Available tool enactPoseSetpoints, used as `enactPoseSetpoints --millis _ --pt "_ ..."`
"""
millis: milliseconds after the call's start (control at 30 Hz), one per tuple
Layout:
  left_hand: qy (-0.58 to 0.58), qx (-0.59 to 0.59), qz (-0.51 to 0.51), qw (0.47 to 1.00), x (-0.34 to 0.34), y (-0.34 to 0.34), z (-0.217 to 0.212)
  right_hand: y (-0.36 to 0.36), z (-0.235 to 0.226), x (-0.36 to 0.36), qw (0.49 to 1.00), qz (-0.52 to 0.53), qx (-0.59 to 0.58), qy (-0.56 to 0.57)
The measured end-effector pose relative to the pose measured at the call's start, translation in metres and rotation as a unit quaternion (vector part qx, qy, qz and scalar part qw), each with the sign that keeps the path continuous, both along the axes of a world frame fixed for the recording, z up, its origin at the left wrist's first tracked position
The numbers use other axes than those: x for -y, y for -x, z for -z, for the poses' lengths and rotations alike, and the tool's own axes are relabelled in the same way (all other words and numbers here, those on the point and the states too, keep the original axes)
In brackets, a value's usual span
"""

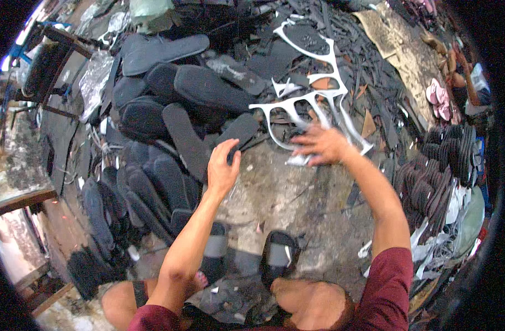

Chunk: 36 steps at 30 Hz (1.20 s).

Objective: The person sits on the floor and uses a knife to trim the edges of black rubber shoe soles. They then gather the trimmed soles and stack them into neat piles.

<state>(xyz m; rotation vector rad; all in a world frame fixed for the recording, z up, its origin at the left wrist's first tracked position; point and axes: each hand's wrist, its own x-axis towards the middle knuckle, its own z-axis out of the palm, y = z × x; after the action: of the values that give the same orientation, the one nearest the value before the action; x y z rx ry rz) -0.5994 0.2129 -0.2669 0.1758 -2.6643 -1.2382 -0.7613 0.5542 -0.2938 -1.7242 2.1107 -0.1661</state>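
Note:
My left hand (223, 167) is raised over the floor, its thumb apart from slightly bent fingers and nothing visible between them. Just beyond its fingertips lies a dark flat shoe sole (238, 131); whether they touch I cannot tell. Fingers spread and smeared by motion, my right hand (323, 145) is over the near edge of a white cut-out scrap sheet (334, 88), whose curved gaps look sole-shaped. It seems to hold nothing. Another dark sole (184, 138) slants to the left of my left hand.
Dark soles (205, 91) are heaped at the far left, with a row of more soles (153, 185) nearer me. Black offcuts (376, 77) cover the far floor. Bundled dark soles (429, 179) stand at right, near pink sandals (438, 99). A person's arm (466, 77) shows at far right.

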Motion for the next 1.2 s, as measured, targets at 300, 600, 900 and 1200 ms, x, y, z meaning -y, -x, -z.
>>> enactPoseSetpoints --millis 300,600,900,1200 --pt "0.2 0.109 0.036 0.973 -0.011 0.011 0.036 0.247 -0.151 -0.036 0.784 0.588 -0.198 -0.003" --pt "0.142 -0.075 0.368 0.916 -0.074 0.009 -0.031 -0.084 -0.137 0.038 0.942 0.28 0.008 0.182" --pt "0.102 0.023 -0.433 0.895 0.036 -0.013 0.051 -0.213 -0.014 0.017 0.174 0.469 0.692 0.521" --pt "0.099 -0.137 0.22 0.961 -0.078 -0.021 -0.053 -0.25 -0.061 0.03 0.217 0.621 0.543 0.522"
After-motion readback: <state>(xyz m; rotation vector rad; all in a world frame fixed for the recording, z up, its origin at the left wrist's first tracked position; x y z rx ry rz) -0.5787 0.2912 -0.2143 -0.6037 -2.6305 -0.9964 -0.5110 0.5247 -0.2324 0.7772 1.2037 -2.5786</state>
